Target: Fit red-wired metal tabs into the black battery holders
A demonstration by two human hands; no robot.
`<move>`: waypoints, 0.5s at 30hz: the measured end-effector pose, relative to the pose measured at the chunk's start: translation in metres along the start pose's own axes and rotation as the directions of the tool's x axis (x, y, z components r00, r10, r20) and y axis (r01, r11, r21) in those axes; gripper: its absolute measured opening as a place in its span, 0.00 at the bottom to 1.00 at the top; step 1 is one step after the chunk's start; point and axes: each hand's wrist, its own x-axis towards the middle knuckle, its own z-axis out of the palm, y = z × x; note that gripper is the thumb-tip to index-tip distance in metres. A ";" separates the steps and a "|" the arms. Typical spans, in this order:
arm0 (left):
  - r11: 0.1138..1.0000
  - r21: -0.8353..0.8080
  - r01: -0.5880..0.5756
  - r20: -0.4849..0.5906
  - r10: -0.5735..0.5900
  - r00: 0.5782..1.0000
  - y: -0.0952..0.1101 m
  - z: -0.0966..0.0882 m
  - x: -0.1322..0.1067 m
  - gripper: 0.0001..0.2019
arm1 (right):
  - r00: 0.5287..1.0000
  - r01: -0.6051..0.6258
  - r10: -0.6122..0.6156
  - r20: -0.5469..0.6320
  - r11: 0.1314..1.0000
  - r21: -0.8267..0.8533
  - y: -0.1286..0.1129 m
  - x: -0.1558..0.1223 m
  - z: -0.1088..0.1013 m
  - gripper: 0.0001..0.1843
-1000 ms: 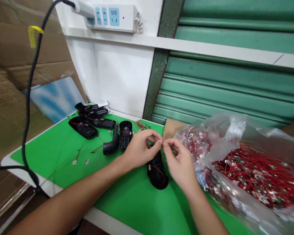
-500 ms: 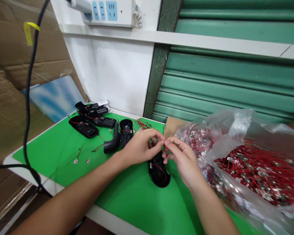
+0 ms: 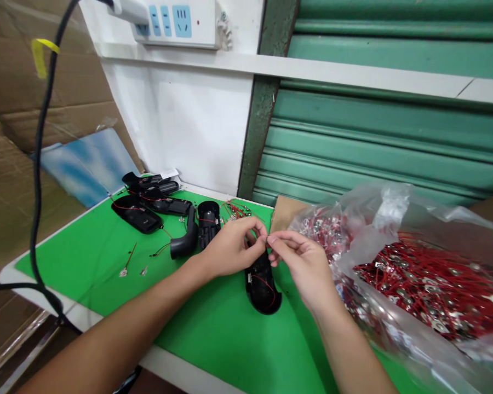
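Note:
My left hand (image 3: 230,249) and my right hand (image 3: 302,262) meet fingertip to fingertip above a black plastic housing (image 3: 263,284) that lies on the green mat (image 3: 107,257). Both hands pinch a tiny part between thumb and forefinger; it looks like a small metal contact on a thin wire, too small to name surely. A red wire runs inside the housing. To the right lies a clear plastic bag (image 3: 414,273) full of red wires with metal contacts.
More black housings (image 3: 148,205) and a curved black piece (image 3: 184,241) lie at the mat's back left, with loose wires (image 3: 127,262) near them. A power strip (image 3: 176,22) hangs on the white wall; its black cable (image 3: 36,180) drops at the left. Cardboard stands left, a green shutter behind.
The hands stay pinched together over the housing; my right fingers shifted slightly. The view moved a little to the left.

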 end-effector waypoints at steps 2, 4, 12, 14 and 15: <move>0.994 -0.069 0.080 0.039 -0.078 0.996 0.001 0.001 0.000 0.08 | 1.000 0.024 -0.023 -0.013 1.000 0.009 0.000 0.001 0.000 0.22; 0.971 -0.181 0.154 0.073 -0.143 0.987 0.001 0.001 0.000 0.11 | 0.999 0.044 -0.043 -0.014 0.999 0.010 -0.001 0.001 0.001 0.21; 0.901 -0.353 0.254 0.157 -0.211 0.965 0.001 0.003 0.002 0.16 | 0.992 0.128 -0.129 0.007 0.984 -0.120 -0.003 -0.002 0.000 0.16; 0.910 -0.333 0.247 0.151 -0.207 0.967 0.000 0.003 0.002 0.15 | 0.986 0.166 -0.168 0.011 0.959 -0.230 -0.002 -0.002 -0.001 0.14; 0.919 -0.317 0.233 0.143 -0.197 0.970 0.000 0.003 0.001 0.15 | 0.982 0.185 -0.184 0.030 0.937 -0.295 -0.001 -0.003 -0.001 0.14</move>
